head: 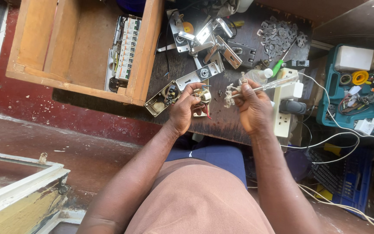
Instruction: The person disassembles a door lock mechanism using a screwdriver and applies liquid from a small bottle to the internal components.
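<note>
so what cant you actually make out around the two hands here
- Head view: the small wired part in the left hand is mostly covered by the fingers; its kind is unclear.
- The tip of the clear-handled tool in the right hand is hidden behind the knuckles.
- The pale frayed bit by the right hand is too small to identify.
- The teal toolbox is cut off by the right edge.

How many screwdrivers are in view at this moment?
2. A clear-handled screwdriver is in the right hand, lying across the white power strip. A green-handled screwdriver lies on the bench behind it. More may be hidden in the teal toolbox clutter.
</note>
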